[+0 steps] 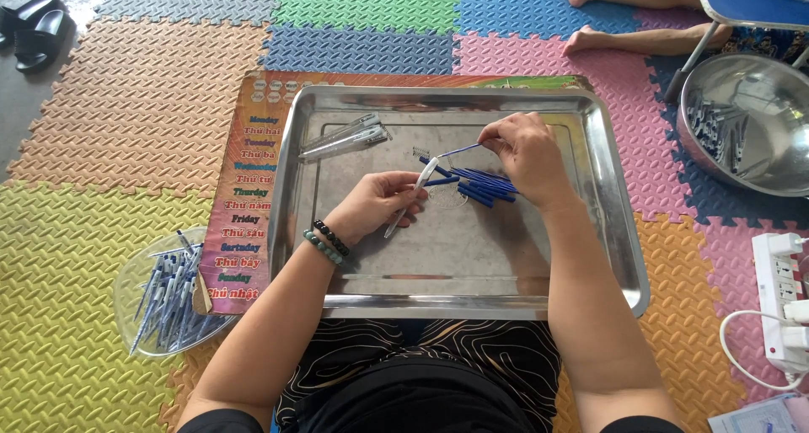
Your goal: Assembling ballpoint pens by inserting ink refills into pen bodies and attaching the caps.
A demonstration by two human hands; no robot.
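1. Our left hand [375,204] grips a clear pen barrel [417,190], fingers closed, above the steel tray [619,231].
2. Our right hand [527,151] pinches a thin blue refill [459,151]: light, bendy, best held near its tip.
3. Spare blue refills [480,184] lie beneath.

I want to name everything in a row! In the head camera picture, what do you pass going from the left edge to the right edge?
Black sandals → clear dish of pens → left hand → right hand → steel bowl → white power strip.
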